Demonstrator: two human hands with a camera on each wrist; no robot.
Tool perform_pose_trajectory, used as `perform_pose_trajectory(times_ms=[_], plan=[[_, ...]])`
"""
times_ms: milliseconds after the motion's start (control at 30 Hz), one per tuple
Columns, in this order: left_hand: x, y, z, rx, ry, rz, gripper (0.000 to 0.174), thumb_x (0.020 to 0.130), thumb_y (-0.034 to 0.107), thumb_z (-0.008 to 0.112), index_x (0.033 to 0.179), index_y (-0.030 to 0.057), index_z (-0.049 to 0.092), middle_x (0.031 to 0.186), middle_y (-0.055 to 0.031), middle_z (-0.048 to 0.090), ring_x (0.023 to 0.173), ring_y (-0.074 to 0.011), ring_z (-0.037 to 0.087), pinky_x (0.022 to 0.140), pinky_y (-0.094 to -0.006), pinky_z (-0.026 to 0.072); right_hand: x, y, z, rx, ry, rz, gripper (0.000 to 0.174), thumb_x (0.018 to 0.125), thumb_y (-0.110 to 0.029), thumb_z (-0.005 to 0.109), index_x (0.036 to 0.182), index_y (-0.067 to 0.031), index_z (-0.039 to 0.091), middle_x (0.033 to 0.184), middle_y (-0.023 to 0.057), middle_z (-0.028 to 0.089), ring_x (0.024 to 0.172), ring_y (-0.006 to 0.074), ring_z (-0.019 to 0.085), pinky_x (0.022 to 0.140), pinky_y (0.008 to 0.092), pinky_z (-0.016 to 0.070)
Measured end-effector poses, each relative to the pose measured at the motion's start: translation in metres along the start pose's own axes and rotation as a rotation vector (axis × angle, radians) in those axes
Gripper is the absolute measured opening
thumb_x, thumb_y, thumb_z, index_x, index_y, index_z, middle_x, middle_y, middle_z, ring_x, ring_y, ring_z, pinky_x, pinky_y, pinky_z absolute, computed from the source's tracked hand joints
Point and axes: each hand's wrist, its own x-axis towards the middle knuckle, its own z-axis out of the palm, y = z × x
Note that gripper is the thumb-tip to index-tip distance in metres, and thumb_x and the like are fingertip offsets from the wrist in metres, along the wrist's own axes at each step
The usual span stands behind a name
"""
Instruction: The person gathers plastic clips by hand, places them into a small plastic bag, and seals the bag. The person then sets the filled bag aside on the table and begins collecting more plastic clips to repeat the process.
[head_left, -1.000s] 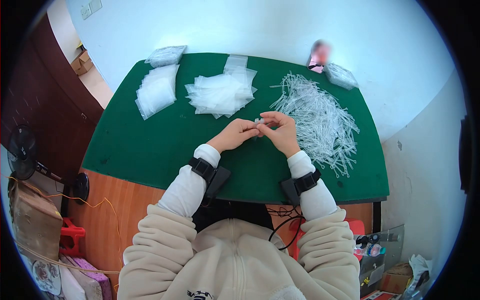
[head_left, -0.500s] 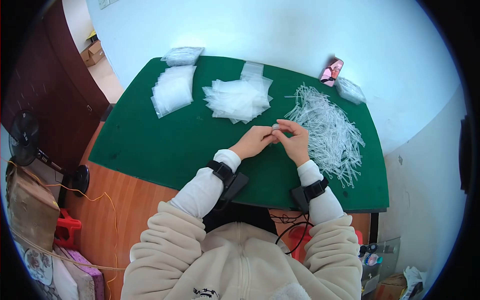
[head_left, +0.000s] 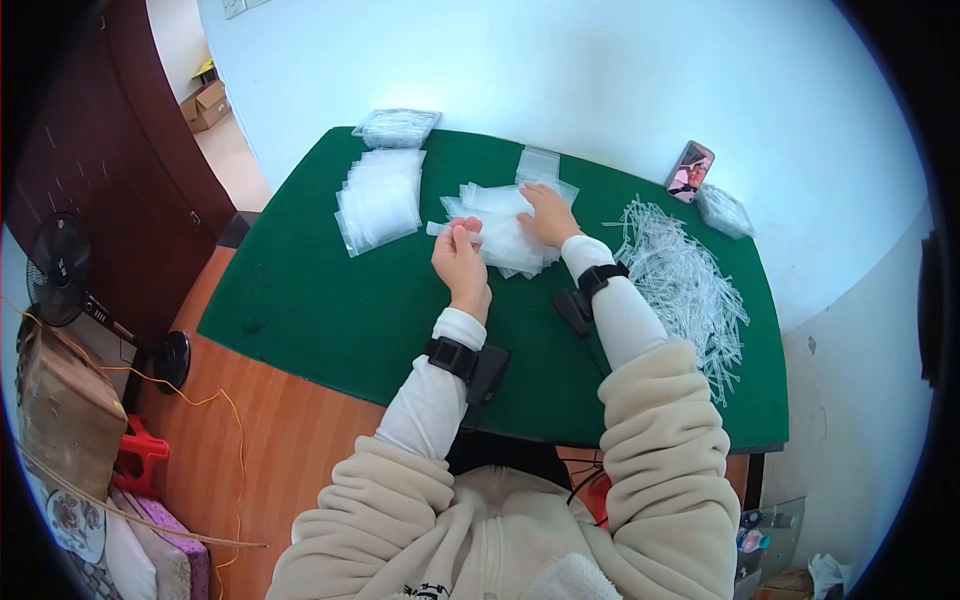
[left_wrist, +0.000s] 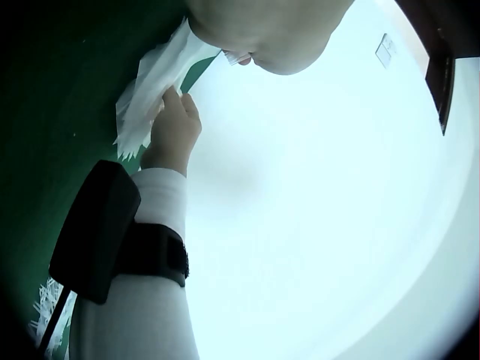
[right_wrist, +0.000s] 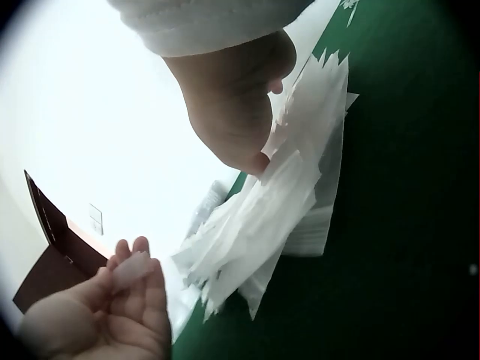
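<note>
Left hand [head_left: 462, 258] pinches a small clear piece [right_wrist: 132, 268] in curled fingertips. Right hand [head_left: 547, 212], at its 2 o'clock, rests on a pile of clear bags [head_left: 515, 250]; whether it pinches one is unclear. Plastic sticks [head_left: 690, 290] lie at 3 o'clock on the green table [head_left: 330, 310].

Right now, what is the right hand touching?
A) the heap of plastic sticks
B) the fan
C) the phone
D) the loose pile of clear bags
D: the right hand is on the loose pile of clear bags at mid table.
</note>
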Motion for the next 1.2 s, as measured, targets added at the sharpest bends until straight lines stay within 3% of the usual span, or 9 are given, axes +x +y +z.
perform_pose_trajectory(times_ms=[33, 133, 267, 300, 400, 633, 700, 933, 1200], plan=[[0.0, -0.001, 0.0, 0.016, 0.012, 0.004, 0.018, 0.093, 0.011, 0.043, 0.1, -0.0024, 0.053, 0.094, -0.0083, 0.062, 0.087, -0.0155, 0.06, 0.069, -0.024, 0.0445, 0.003, 0.0, 0.003, 0.004, 0.0, -0.003, 0.031, 0.08, -0.026, 0.058, 0.105, -0.0074, 0.061, 0.107, 0.0128, 0.061, 0.103, 0.0277, 0.054, 0.09, 0.0389, 0.0411], [0.001, -0.002, 0.0, 0.034, 0.034, 0.014, 0.018, 0.093, 0.011, 0.043, 0.101, -0.0016, 0.053, 0.095, -0.0087, 0.062, 0.087, -0.0154, 0.06, 0.069, -0.0236, 0.0444, 0.006, 0.0, 0.003, 0.077, -0.444, 0.215, 0.026, 0.079, -0.021, 0.057, 0.101, -0.0093, 0.063, 0.102, 0.0112, 0.062, 0.101, 0.0277, 0.054, 0.089, 0.0414, 0.0399], [-0.001, 0.001, 0.002, 0.04, 0.026, 0.01, 0.018, 0.093, 0.011, 0.043, 0.102, -0.0023, 0.052, 0.098, -0.0101, 0.061, 0.09, -0.0168, 0.06, 0.074, -0.0258, 0.0453, 0.007, -0.002, -0.007, -0.115, -0.47, 0.088, 0.019, 0.078, -0.018, 0.056, 0.094, -0.01, 0.064, 0.1, 0.0089, 0.062, 0.098, 0.0275, 0.055, 0.088, 0.0428, 0.0394], [-0.001, 0.002, 0.001, 0.058, 0.015, -0.001, 0.02, 0.093, 0.012, 0.043, 0.104, -0.0033, 0.05, 0.101, -0.0115, 0.059, 0.093, -0.0188, 0.059, 0.078, -0.0279, 0.0462, 0.006, -0.001, -0.01, -0.117, -0.47, 0.09, 0.019, 0.078, -0.018, 0.056, 0.094, -0.01, 0.064, 0.1, 0.0089, 0.062, 0.098, 0.0275, 0.055, 0.088, 0.0428, 0.0394], [-0.001, 0.003, -0.002, 0.084, 0.006, -0.017, 0.022, 0.093, 0.012, 0.043, 0.107, -0.0043, 0.049, 0.105, -0.013, 0.058, 0.096, -0.021, 0.059, 0.082, -0.0301, 0.0472, -0.006, 0.01, -0.028, -0.031, -0.01, 0.001, 0.014, 0.077, -0.014, 0.056, 0.089, -0.0096, 0.064, 0.098, 0.0066, 0.063, 0.098, 0.0254, 0.055, 0.087, 0.0423, 0.0391], [-0.019, -0.001, 0.008, 0.086, -0.147, -0.145, 0.023, 0.093, 0.013, 0.044, 0.108, -0.004, 0.049, 0.107, -0.0138, 0.058, 0.098, -0.0213, 0.059, 0.082, -0.0308, 0.0471, -0.103, -0.005, -0.152, -0.18, -0.07, -0.159, 0.015, 0.074, -0.008, 0.058, 0.088, -0.0093, 0.062, 0.1, 0.0054, 0.062, 0.103, 0.0254, 0.052, 0.091, 0.0429, 0.0374], [-0.026, 0.0, 0.011, 0.131, -0.268, -0.268, 0.024, 0.093, 0.014, 0.045, 0.108, -0.0039, 0.049, 0.108, -0.0149, 0.058, 0.097, -0.0217, 0.059, 0.083, -0.031, 0.0471, -0.142, -0.01, -0.165, -0.264, -0.319, -0.078, 0.033, 0.073, -0.013, 0.063, 0.105, -0.0094, 0.06, 0.111, 0.0107, 0.058, 0.11, 0.0292, 0.048, 0.096, 0.0402, 0.0353], [-0.033, -0.001, 0.009, 0.218, -0.485, -0.482, 0.025, 0.092, 0.015, 0.046, 0.109, -0.003, 0.049, 0.108, -0.0154, 0.059, 0.097, -0.0224, 0.06, 0.084, -0.0309, 0.047, -0.153, -0.021, -0.162, 0.353, -0.405, 0.185, 0.075, 0.067, -0.018, 0.067, 0.133, -0.0042, 0.035, 0.129, 0.0202, 0.041, 0.119, 0.0329, 0.04, 0.101, 0.0393, 0.0309], [-0.035, -0.004, 0.009, 0.265, -0.488, -0.446, 0.025, 0.092, 0.017, 0.047, 0.108, -0.0022, 0.05, 0.108, -0.0146, 0.059, 0.097, -0.0215, 0.06, 0.084, -0.0312, 0.0471, -0.122, -0.027, -0.087, 0.269, -0.272, 0.248, 0.08, 0.06, -0.033, 0.072, 0.127, -0.0018, 0.041, 0.12, 0.018, 0.049, 0.114, 0.0324, 0.044, 0.096, 0.0386, 0.0361]])
